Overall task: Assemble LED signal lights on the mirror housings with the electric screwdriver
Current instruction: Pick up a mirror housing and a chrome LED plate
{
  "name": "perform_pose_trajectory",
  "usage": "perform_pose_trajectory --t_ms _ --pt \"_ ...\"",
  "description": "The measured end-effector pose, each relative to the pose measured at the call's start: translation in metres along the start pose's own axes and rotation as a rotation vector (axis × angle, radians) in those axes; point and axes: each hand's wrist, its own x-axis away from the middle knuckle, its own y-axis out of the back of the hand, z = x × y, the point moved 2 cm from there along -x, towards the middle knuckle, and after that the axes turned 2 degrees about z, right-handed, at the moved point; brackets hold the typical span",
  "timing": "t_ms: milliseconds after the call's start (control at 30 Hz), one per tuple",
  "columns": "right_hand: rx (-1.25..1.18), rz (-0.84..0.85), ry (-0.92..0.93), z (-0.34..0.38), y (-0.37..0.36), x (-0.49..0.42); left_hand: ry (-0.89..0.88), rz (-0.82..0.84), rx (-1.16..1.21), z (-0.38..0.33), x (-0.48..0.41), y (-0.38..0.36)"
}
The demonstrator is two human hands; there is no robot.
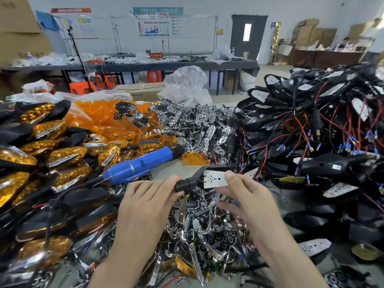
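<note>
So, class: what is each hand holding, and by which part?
The left hand grips the black plastic mirror housing by its round stem end; the right hand pinches the edge of its white LED board.

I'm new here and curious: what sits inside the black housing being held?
A white LED circuit board fills the black plastic housing, with a red wire at its left edge. Anything beneath it is covered.
</note>
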Motion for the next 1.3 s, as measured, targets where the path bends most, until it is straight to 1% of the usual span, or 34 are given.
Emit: perform_pose_trajectory --t_ms 100,167,267,400,567,700,900,967,1067,1200,1300 --pt "0.075 0.003 0.043 0.000 -0.004 0.001 0.002 0.013 0.051 0.000 0.001 -0.002" --pt "0.079 0.004 0.072 0.001 -0.006 0.002 0.040 0.031 0.095 0.001 0.000 -0.002" --pt "0.018 0.000 0.061 0.005 -0.005 0.003 0.111 0.058 0.186 -0.001 -0.001 -0.001" --pt "0.062 -0.018 0.035 0.005 -0.003 0.004 0.182 0.126 0.298 -0.003 -0.001 0.003" --pt "0.041 -0.058 0.080 0.007 -0.002 0.006 0.177 0.175 0.292 -0.003 -0.003 0.006" --pt "0.019 -0.074 0.118 0.007 -0.003 0.005 0.165 0.175 0.322 -0.004 -0.003 0.007" --pt "0.017 -0.047 0.199 0.012 -0.005 0.008 0.099 0.064 0.374 -0.003 -0.001 0.006" --pt "0.016 -0.067 0.206 0.012 -0.006 0.009 0.093 0.049 0.385 -0.003 0.000 0.006" --pt "0.005 -0.108 0.239 0.010 -0.007 0.010 0.112 0.054 0.394 -0.005 -0.001 0.007" --pt "-0.029 -0.102 0.324 0.009 -0.013 0.015 0.171 0.055 0.450 -0.005 0.001 0.006" --pt "-0.087 -0.082 0.381 0.009 -0.014 0.015 0.166 0.040 0.453 -0.004 0.003 0.005"
